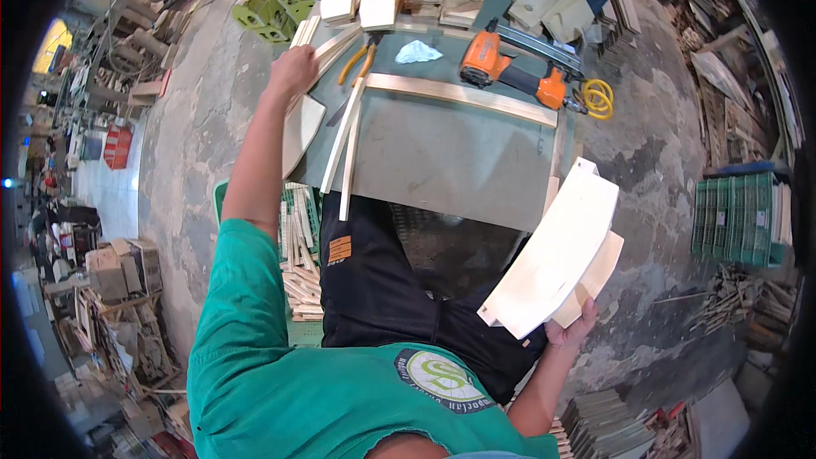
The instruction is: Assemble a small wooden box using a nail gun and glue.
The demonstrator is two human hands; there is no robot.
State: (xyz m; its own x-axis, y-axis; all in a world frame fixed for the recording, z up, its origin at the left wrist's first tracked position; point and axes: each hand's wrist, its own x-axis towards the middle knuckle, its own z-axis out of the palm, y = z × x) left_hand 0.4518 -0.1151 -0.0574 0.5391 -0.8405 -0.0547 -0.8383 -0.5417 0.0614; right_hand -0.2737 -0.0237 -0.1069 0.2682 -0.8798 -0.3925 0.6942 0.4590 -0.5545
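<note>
Currently, the right hand (574,331) is partly closed, its fingers curled at the lower right edge of a pale curved wooden piece (557,251), which is held at a slant beyond the near right corner of the desk (442,153) and in front of the person's right leg. A second curved part shows past the broad face's right side. The left hand (293,72) is at the far left of the desk, its fingers bent in beside some pale wooden strips (334,49); its far side is turned away, so I cannot tell whether it grips one or merely rests there. Near it lie pliers (365,61) with orange handles, and to their right a small whitish lump (417,52). Farther right sits an orange and black nail gun (512,72) with a yellow coiled hose (597,99) at its end. In front of these, a long wooden bar (463,100) runs across the desk, while two thin slats (346,153) reach out over the near edge. Stacks of curved wooden blocks (378,7) stand along the far side.
</note>
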